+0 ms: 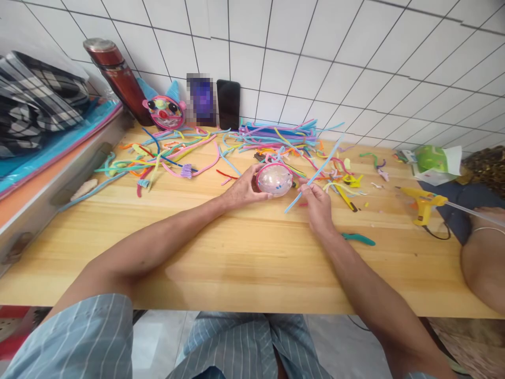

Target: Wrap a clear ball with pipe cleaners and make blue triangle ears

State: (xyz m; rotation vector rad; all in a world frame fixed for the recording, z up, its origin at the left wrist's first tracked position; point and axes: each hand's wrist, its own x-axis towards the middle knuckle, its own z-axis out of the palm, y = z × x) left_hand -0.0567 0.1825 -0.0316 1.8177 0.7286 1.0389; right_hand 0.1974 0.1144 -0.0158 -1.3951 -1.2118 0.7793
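Note:
My left hand grips a clear plastic ball with a pink rim, holding it just above the wooden table. My right hand pinches a long light-blue pipe cleaner that runs up and to the right from beside the ball. Its lower end points down to the left of my fingers. Many coloured pipe cleaners lie scattered behind both hands.
A yellow glue gun and teal-handled pliers lie on the right. A red flask, a clown-face ball and two phones stand by the tiled wall. Another person's arm rests at the right edge.

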